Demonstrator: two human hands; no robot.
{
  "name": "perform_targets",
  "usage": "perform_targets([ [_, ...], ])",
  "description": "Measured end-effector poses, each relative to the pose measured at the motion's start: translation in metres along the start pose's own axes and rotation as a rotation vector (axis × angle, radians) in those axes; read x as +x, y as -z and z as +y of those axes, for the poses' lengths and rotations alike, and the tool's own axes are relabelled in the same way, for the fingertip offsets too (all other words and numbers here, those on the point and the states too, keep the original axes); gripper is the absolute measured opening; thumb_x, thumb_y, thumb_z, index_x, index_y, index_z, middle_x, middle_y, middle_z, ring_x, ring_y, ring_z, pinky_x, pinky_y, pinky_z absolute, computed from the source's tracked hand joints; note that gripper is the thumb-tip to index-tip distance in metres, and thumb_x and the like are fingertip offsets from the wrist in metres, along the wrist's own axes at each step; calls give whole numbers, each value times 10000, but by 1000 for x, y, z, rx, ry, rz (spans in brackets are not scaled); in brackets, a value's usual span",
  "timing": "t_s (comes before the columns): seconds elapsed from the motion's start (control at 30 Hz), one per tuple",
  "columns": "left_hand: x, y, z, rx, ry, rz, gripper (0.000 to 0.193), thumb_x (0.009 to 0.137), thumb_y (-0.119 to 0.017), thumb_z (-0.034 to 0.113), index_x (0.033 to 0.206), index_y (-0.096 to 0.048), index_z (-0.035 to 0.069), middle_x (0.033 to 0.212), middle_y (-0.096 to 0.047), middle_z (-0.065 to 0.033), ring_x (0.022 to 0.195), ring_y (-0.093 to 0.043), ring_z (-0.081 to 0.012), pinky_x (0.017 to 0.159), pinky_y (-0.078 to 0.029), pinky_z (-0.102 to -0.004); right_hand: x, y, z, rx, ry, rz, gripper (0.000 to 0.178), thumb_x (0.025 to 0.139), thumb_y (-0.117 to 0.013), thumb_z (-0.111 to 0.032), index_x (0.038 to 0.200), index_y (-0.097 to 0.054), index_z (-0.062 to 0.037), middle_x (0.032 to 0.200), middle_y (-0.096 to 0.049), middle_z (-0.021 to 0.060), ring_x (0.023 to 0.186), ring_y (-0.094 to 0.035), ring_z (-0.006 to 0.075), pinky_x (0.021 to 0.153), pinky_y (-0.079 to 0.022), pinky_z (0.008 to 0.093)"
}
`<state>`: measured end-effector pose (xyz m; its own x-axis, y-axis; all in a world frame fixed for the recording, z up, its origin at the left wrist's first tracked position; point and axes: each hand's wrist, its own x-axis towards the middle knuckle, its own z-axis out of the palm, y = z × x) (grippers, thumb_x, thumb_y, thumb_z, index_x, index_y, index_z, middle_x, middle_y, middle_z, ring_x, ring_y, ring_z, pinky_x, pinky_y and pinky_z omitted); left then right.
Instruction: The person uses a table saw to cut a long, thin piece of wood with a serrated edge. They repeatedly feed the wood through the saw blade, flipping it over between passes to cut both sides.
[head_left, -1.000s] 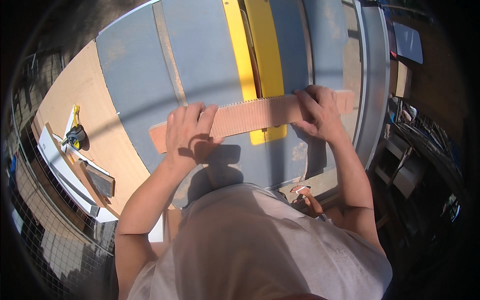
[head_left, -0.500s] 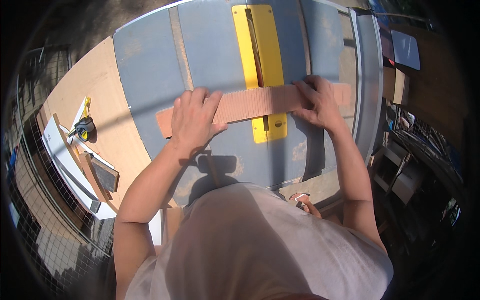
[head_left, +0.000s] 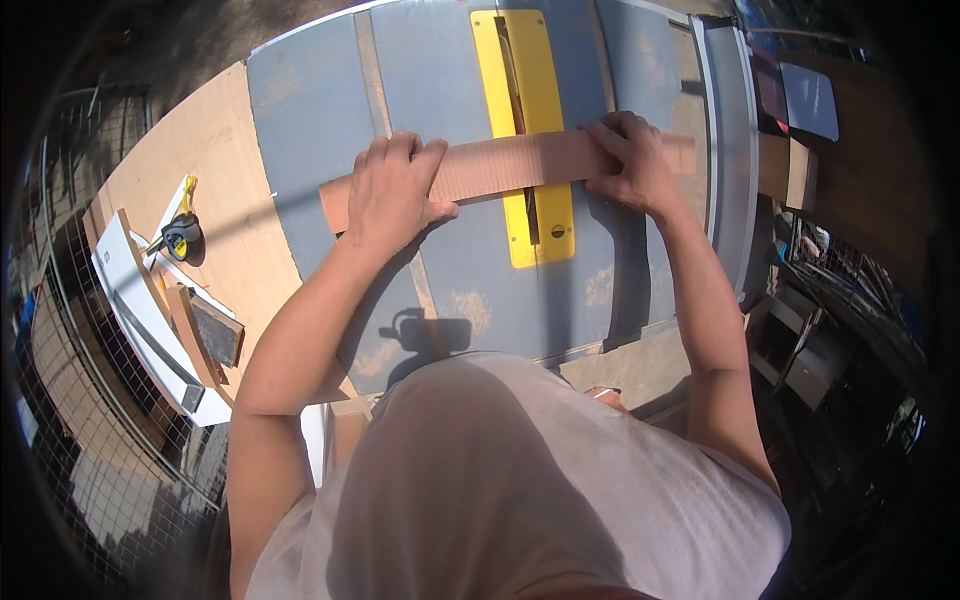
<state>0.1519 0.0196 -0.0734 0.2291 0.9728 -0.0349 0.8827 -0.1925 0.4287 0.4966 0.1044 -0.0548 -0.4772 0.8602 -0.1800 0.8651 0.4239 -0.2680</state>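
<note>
A long reddish wooden board (head_left: 490,170), scored with many close parallel grooves, lies crosswise on the grey table saw top (head_left: 430,80). It spans the yellow insert plate (head_left: 552,220), covering part of the plate's dark lengthwise slot. My left hand (head_left: 392,190) grips the board near its left end, fingers over the far edge and thumb along the near edge. Toward the other end, my right hand (head_left: 635,165) holds it the same way, with a short piece of board showing beyond. Whether the blade stands up under the board is hidden.
A pale plywood panel (head_left: 215,130) adjoins the saw top at left. On it lie a black and yellow tape measure (head_left: 182,235), white strips and a small dark-faced block (head_left: 215,330). A metal rail (head_left: 730,150) borders the right side; wire mesh fencing (head_left: 90,400) stands at far left.
Both hands and the board have moved away from me along the slot, uncovering more of the yellow plate's near end. My grip on the board looks the same.
</note>
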Motion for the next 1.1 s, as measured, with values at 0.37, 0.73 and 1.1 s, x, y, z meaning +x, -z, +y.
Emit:
perform_targets([
  [0.37,25,12,-11,48,54,-73,759,650,-949,393,1330,-687,180,1206,-603,-57,1156,-562,-265,1005,-476,-406,28,-5,14,12,-13,-9,871,601,-926,-167,1427,-652,-211,1427,-552,135,1337,-511,364,1160,-434,457],
  [0.73,51,20,-24,67,54,-47,770,652,-953,429,1338,-689,201,1245,-618,-53,1181,-558,-263,1025,-474,-398,52,6,15,-21,-20,34,864,665,-914,-227,1473,-607,-239,1479,-525,132,1368,-491,371,1165,-434,465],
  [1.1,82,19,-43,287,-90,279,814,625,-956,473,1344,-653,238,1195,-636,-45,1121,-596,-264,978,-485,-423,89,16,31,-126,194,321,752,717,-900,-282,1414,-624,-222,1423,-569,137,1326,-532,383,1092,-447,500],
])
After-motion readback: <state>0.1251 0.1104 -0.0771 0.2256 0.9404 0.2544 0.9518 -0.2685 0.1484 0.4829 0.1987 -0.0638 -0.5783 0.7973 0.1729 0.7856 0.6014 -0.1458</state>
